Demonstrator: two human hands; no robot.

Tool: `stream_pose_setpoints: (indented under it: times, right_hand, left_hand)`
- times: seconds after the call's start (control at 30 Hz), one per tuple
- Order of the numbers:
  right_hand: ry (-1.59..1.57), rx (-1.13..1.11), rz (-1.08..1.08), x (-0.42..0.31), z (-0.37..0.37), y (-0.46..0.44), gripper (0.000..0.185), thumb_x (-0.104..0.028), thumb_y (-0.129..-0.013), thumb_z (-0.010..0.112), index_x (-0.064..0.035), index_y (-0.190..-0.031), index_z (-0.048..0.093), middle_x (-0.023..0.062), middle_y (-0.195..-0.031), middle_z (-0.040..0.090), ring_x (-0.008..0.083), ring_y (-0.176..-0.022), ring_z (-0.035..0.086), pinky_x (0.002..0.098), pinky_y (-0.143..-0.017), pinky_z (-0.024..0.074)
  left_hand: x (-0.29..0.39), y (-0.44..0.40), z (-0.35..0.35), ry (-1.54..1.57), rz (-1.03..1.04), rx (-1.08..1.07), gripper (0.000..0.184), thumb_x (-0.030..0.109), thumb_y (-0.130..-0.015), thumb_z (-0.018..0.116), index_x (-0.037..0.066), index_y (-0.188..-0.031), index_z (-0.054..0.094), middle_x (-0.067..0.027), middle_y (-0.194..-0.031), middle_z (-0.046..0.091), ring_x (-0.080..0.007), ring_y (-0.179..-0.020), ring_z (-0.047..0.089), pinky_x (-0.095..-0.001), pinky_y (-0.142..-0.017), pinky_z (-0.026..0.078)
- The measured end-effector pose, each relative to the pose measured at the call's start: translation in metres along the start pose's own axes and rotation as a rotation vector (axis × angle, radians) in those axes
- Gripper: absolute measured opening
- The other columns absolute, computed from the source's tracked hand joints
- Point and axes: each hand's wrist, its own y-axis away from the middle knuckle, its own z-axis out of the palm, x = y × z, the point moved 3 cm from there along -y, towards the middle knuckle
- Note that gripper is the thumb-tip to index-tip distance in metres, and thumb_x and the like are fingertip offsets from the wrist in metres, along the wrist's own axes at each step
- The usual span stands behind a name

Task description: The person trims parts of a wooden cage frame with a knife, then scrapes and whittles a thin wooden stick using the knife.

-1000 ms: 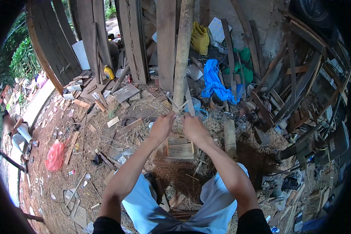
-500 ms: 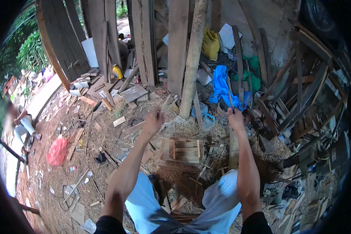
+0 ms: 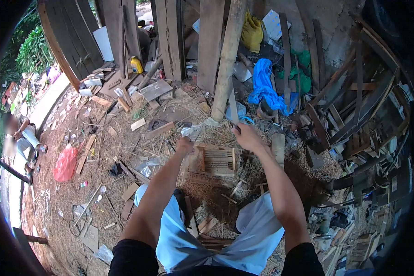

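My left hand [image 3: 185, 145] is closed just beyond the upper left corner of a small wooden frame, with a thin stick-like piece seeming to stick out of it, too small to name. My right hand [image 3: 247, 137], farther forward and to the right, is closed round the dark end of a thin tool that points up and left. The wooden frame [image 3: 235, 162], with several thin slats across its middle, rests on a block between my knees. Neither hand touches it visibly.
An upright pole [image 3: 227, 64] stands ahead. Blue plastic [image 3: 262, 83] and a yellow bag [image 3: 252, 32] lie beyond it. Scrap wood [image 3: 354, 106] is heaped at right. A red plastic bag [image 3: 66, 163] is on the ground at left, near a seated person [image 3: 27, 138].
My hands were together by the pole, then spread wide apart. Now both have come back closer together and nearer to me, the left one lower beside the frame.
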Motion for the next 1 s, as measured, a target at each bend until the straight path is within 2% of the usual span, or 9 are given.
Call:
stream_pose_setpoints:
  times: [0.07, 0.13, 0.2, 0.4, 0.5, 0.67, 0.73, 0.83, 1.0]
  right_hand:
    - [0.066, -0.077, -0.009, -0.003, 0.009, 0.0, 0.029, -0.025, -0.091, 0.049, 0.0024, -0.101, 0.053, 0.027, -0.096, 0.059, 0.0431, -0.093, 0.056, 0.0497, -0.079, 0.0443]
    - [0.055, -0.092, -0.025, -0.003, 0.014, -0.002, 0.032, -0.027, -0.092, 0.047, 0.0022, -0.103, 0.052, 0.0267, -0.098, 0.059, 0.0427, -0.094, 0.056, 0.0498, -0.079, 0.0448]
    - [0.096, -0.138, -0.013, -0.01, 0.011, 0.002, 0.033, -0.028, -0.093, 0.045, 0.0025, -0.105, 0.052, 0.0257, -0.096, 0.059, 0.0418, -0.093, 0.056, 0.0492, -0.079, 0.045]
    - [0.013, -0.124, -0.005, -0.006, 0.014, 0.0, 0.03, -0.027, -0.092, 0.049, 0.0022, -0.098, 0.053, 0.027, -0.083, 0.059, 0.0439, -0.083, 0.056, 0.0485, -0.07, 0.0424]
    - [0.033, -0.075, -0.068, 0.004, 0.021, -0.003, 0.031, -0.028, -0.092, 0.049, 0.0022, -0.097, 0.053, 0.0259, -0.083, 0.059, 0.0433, -0.082, 0.056, 0.0483, -0.07, 0.0421]
    - [0.015, 0.018, -0.093, 0.008, 0.014, -0.005, 0.034, -0.03, -0.091, 0.05, 0.0028, -0.098, 0.055, 0.0218, -0.081, 0.06, 0.039, -0.077, 0.058, 0.0454, -0.069, 0.0445]
    - [0.012, 0.036, -0.095, 0.003, 0.008, -0.007, 0.037, -0.032, -0.091, 0.05, 0.0036, -0.098, 0.056, 0.0185, -0.079, 0.062, 0.0343, -0.073, 0.061, 0.0444, -0.067, 0.0463]
    - [-0.804, 0.011, 0.106, -0.007, 0.002, -0.005, 0.029, -0.029, -0.087, 0.059, -0.0003, -0.085, 0.055, -0.0007, -0.06, 0.049, 0.0081, -0.045, 0.044, 0.0256, -0.039, 0.0342]
    - [-1.069, 0.169, 0.057, -0.029, -0.025, 0.011, 0.022, -0.025, -0.085, 0.062, -0.0045, -0.085, 0.054, -0.0033, -0.057, 0.044, 0.0047, -0.042, 0.037, 0.0233, -0.036, 0.0287]
  left_hand:
    - [-0.029, -0.024, 0.009, 0.187, -0.111, -0.03, 0.017, 0.014, -0.083, 0.053, 0.0, -0.079, 0.062, -0.0147, -0.072, 0.064, -0.0228, -0.061, 0.066, -0.0338, -0.055, 0.054]
    - [-0.044, -0.043, 0.006, -0.762, 0.401, 0.274, 0.014, 0.017, -0.078, 0.054, 0.007, -0.075, 0.063, -0.0143, -0.074, 0.064, -0.0253, -0.067, 0.065, -0.0377, -0.06, 0.052]
    - [-0.06, -0.06, 0.009, -0.955, 0.392, 0.111, 0.015, 0.022, -0.073, 0.055, 0.01, -0.075, 0.064, -0.0136, -0.08, 0.064, -0.0279, -0.073, 0.063, -0.0395, -0.066, 0.05]
    - [-0.065, -0.07, 0.02, -0.471, 0.176, -0.104, 0.019, 0.029, -0.075, 0.058, 0.012, -0.07, 0.065, -0.0047, -0.082, 0.067, -0.0246, -0.079, 0.064, -0.0389, -0.066, 0.05]
    - [-0.012, -0.025, 0.02, -0.969, 0.502, -0.06, 0.019, 0.025, -0.078, 0.059, 0.008, -0.073, 0.065, -0.008, -0.083, 0.067, -0.0196, -0.073, 0.066, -0.0375, -0.061, 0.051]
    - [0.033, 0.002, 0.018, 0.354, 0.134, -0.169, 0.017, 0.012, -0.089, 0.053, -0.003, -0.088, 0.062, -0.0136, -0.072, 0.062, -0.0185, -0.052, 0.061, -0.0291, -0.048, 0.048]
    - [0.085, 0.033, 0.008, 0.261, 0.133, -0.243, 0.02, 0.014, -0.092, 0.052, -0.004, -0.095, 0.06, -0.0112, -0.075, 0.061, -0.0162, -0.053, 0.058, -0.0276, -0.049, 0.048]
    - [0.136, 0.072, 0.002, 0.399, 0.411, -0.372, 0.023, 0.018, -0.09, 0.056, -0.002, -0.1, 0.061, -0.0045, -0.076, 0.059, -0.0087, -0.058, 0.055, -0.0244, -0.05, 0.045]
    - [0.161, 0.113, -0.009, 0.428, 0.454, -0.379, 0.025, 0.019, -0.09, 0.057, -0.001, -0.104, 0.061, -0.0031, -0.075, 0.058, -0.0096, -0.059, 0.054, -0.0235, -0.052, 0.045]
